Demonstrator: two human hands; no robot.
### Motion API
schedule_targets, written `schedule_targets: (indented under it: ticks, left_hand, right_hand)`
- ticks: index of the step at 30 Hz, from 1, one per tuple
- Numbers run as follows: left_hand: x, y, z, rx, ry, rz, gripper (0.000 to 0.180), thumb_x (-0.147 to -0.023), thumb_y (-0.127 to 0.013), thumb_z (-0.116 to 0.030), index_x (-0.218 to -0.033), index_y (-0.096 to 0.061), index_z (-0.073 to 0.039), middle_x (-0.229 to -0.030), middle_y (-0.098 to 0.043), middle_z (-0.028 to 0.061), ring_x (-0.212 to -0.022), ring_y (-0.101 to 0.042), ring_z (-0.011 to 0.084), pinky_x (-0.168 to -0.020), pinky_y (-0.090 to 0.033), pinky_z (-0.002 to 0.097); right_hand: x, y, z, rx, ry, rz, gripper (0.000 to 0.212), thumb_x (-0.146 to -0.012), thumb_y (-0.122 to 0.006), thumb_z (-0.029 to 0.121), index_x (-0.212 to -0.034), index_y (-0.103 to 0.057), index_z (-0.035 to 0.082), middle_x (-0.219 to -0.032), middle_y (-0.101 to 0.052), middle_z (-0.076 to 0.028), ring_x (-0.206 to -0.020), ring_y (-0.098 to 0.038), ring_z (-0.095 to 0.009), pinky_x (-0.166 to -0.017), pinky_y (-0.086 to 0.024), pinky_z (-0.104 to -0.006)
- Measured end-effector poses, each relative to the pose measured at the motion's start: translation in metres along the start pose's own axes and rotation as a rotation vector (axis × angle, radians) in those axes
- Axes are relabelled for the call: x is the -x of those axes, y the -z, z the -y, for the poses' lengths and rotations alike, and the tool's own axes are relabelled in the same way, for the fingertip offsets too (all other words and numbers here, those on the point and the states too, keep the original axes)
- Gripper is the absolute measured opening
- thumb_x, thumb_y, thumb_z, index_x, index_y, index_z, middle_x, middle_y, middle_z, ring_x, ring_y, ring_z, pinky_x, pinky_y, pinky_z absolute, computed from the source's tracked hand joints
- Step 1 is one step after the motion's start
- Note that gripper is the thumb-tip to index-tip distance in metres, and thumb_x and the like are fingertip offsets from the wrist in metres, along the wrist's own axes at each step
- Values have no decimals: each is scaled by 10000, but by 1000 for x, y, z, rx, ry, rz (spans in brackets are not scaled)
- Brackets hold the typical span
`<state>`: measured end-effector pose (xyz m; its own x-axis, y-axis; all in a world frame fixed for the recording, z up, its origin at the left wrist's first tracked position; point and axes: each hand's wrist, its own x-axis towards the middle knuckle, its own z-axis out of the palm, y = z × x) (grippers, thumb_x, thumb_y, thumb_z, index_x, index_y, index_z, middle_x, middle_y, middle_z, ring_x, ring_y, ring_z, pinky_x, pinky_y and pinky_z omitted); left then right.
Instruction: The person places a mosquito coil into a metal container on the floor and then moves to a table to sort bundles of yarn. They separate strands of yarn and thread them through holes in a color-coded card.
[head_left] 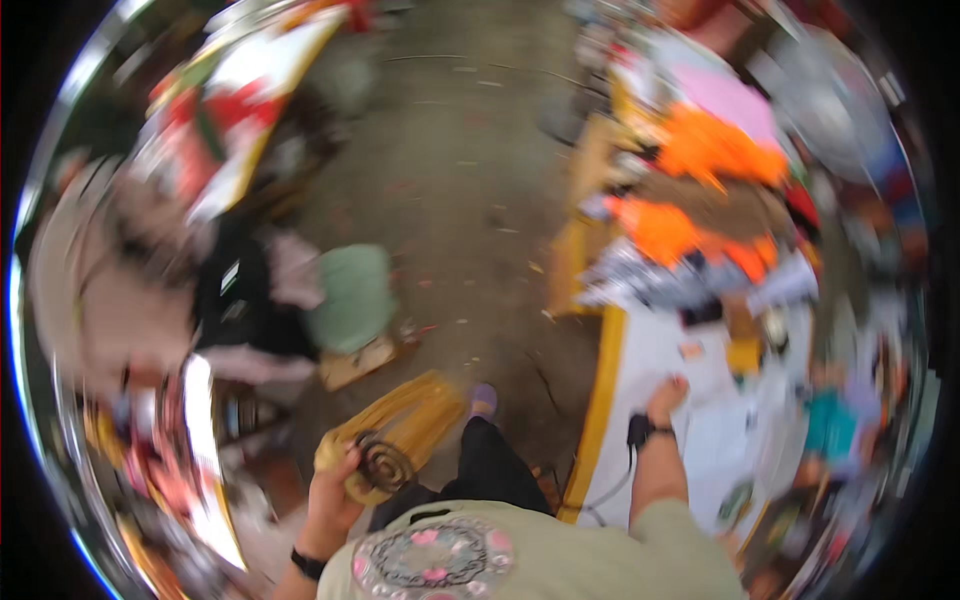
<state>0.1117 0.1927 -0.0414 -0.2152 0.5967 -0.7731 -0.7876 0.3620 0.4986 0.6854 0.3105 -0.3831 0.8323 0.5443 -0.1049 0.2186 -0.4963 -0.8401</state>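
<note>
My left hand [335,490] is wrapped round a yellow roll [385,468] with a dark spiral at its end. From the roll a loose yellow length [425,405] trails away, blurred, near my leg. I cannot make out the roll's material. My right hand [665,400] is over the white tabletop [650,345] on the right, its fingers smeared and small; nothing shows in it. Near it lie a yellow block-like item [743,355] and a small orange piece [691,351].
Orange cloth [715,145] and grey-white fabric [650,275] are heaped farther along the right table. A green-topped stool [350,298] stands left of the aisle, beside dark cloth [245,290]. Small scraps dot the grey floor [450,190]. Another table [275,60] with red cloth stands far left.
</note>
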Motion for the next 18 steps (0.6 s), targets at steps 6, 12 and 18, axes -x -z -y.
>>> schedule_targets:
  ticks: [6, 12, 18]
  left_hand:
    - [77, 127, -18, 226, -137, -22, 158, -871, -621, -62, -1013, -553, -73, -927, -627, 42, -739, -609, 114, -508, -452, 218]
    - [185, 306, 27, 411, -315, -151, 133, -862, -639, -65, -979, -578, -81, -884, -655, 29, -740, -629, 103, -466, -428, 206]
    - [292, 482, 80, 789, -642, -200, 127, -868, -629, -65, -989, -595, -77, -913, -664, 40, -750, -638, 107, -475, -447, 190]
  right_hand:
    - [151, -31, 101, 310, 531, 614, 97, -868, -563, 66, -947, -550, 13, -940, -564, -99, -892, -533, -226, -827, -441, -344]
    - [265, -122, 168, 683, 311, 1447, 71, -873, -582, 130, -848, -583, 64, -689, -561, -19, -518, -524, -132, -434, -432, -291]
    - [486, -168, 176, 974, 647, 1475, 95, -837, -603, 107, -876, -617, 22, -690, -617, -87, -561, -596, -170, -483, -491, -324]
